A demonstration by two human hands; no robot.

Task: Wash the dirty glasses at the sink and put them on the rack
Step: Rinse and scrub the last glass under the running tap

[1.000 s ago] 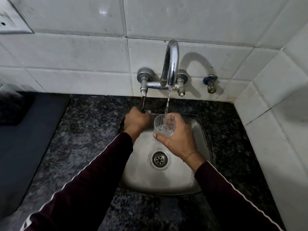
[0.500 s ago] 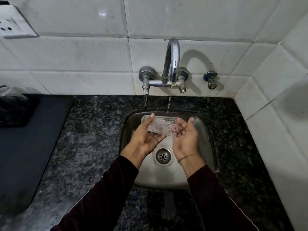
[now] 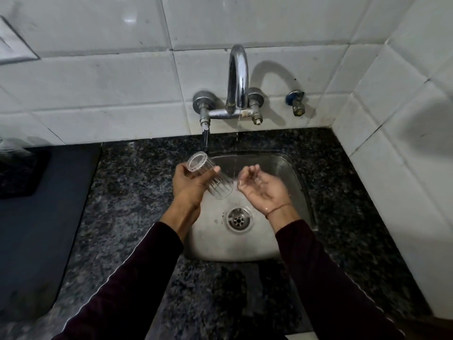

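Observation:
My left hand (image 3: 190,184) grips a clear ribbed glass (image 3: 215,182) over the left side of the steel sink (image 3: 289,173). The glass is tilted, one end pointing up-left and the other down toward the drain (image 3: 238,219). My right hand (image 3: 262,186) is wet, palm up with fingers curled, holding nothing, just right of the glass under a thin stream of water. The chrome tap (image 3: 237,77) on the tiled wall lets a trickle fall into the sink.
Dark speckled granite counter (image 3: 127,197) surrounds the sink. A dark mat (image 3: 36,217) lies at the left with a black object (image 3: 17,173) on it. White tiled walls close the back and right. A small valve (image 3: 297,104) sits right of the tap.
The glass was held under the tap by my right hand, then lay across both palms. Now my left hand alone holds it tilted, my right hand has let go, and the stream has thinned.

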